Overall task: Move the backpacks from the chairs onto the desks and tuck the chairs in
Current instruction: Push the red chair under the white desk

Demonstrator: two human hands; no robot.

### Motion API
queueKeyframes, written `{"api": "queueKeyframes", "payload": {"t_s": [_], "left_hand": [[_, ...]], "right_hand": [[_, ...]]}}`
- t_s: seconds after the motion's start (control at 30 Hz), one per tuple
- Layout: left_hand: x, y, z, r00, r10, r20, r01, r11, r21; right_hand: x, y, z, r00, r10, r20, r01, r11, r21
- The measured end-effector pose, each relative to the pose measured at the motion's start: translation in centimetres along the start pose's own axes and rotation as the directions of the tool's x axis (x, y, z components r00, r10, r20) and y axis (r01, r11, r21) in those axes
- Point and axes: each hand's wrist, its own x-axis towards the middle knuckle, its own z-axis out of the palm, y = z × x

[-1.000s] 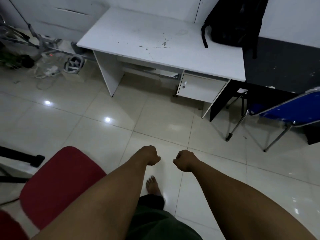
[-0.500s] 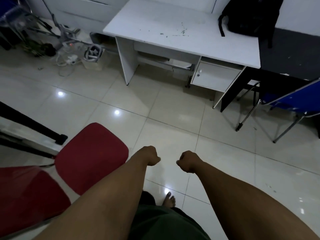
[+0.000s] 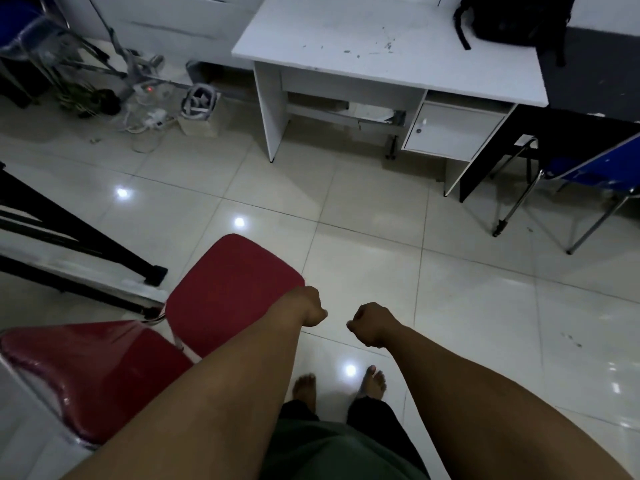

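Backpack point(image 3: 512, 19) lies on white desk point(image 3: 398, 57); both grips, left point(image 3: 311, 306) and right point(image 3: 370, 323), fisted, empty.

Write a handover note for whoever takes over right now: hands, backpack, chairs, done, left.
Left hand and right hand: both fisted, holding nothing, out over the floor.
Black backpack: already on the white desk, far right corner.
Red chair: seat bare, standing out on the floor to the person's left, away from the desk.
Blue chair: at the dark desk on the right, partly under it.
Left: tuck the red chair in; check the blue one.
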Motion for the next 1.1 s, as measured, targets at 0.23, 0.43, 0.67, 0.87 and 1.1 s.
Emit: {"api": "queueKeyframes", "payload": {"t_s": [0.23, 0.43, 0.67, 0.87, 1.1], "left_hand": [[-2.8, -3.0, 2.9, 1.0, 0.007, -0.006, -0.007, 0.999, -0.048], [-6.0, -5.0, 5.4, 0.999, -0.017, -0.048, 0.011, 0.992, -0.127], [-10.6, -8.8, 9.7, 0.995, -0.058, -0.075, 0.044, 0.983, -0.18], [-13.0, -12.7, 11.3, 0.991, -0.109, -0.076, 0.09, 0.971, -0.222], [-14.7, -18.5, 9.9, 0.989, -0.093, -0.112, 0.067, 0.975, -0.211]], "right_hand": [[-2.4, -1.2, 3.6, 0.999, 0.01, -0.034, -0.011, 0.999, -0.042], [-4.7, -1.7, 6.1, 0.999, -0.006, -0.038, 0.003, 0.995, -0.097], [-7.8, -2.9, 10.8, 0.999, -0.034, 0.006, 0.035, 0.986, -0.165], [-9.1, -4.5, 13.3, 0.999, -0.037, 0.008, 0.038, 0.973, -0.228], [-9.1, -9.7, 16.7, 0.998, -0.065, -0.024, 0.059, 0.98, -0.191]]}}
